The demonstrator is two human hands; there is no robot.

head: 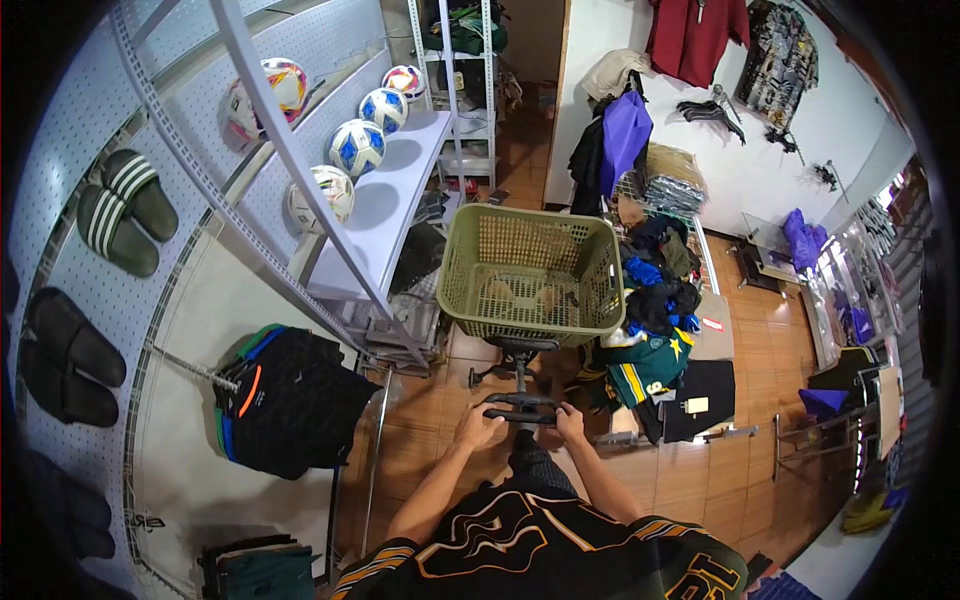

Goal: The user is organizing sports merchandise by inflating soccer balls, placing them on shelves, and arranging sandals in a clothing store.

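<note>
Before me stands a wheeled cart with an olive-green plastic basket (531, 330) on a metal post. The basket has meshed walls and holds no goods. My left hand (476, 426) grips the left end of the black cart handle (517, 415). At its right end, my right hand (569, 422) is closed around the same handle. Right of the basket, a heap of dark and blue clothes lies on a low rack, with a green and yellow jersey (652, 367) at its near end.
A metal shelf (375, 232) with several footballs rises on the left, near hanging black garments (300, 397) and slide sandals (120, 217) on pegboard. Folded clothes in plastic (675, 180) are stacked beyond the heap. A metal-framed stand (817, 442) is on the right.
</note>
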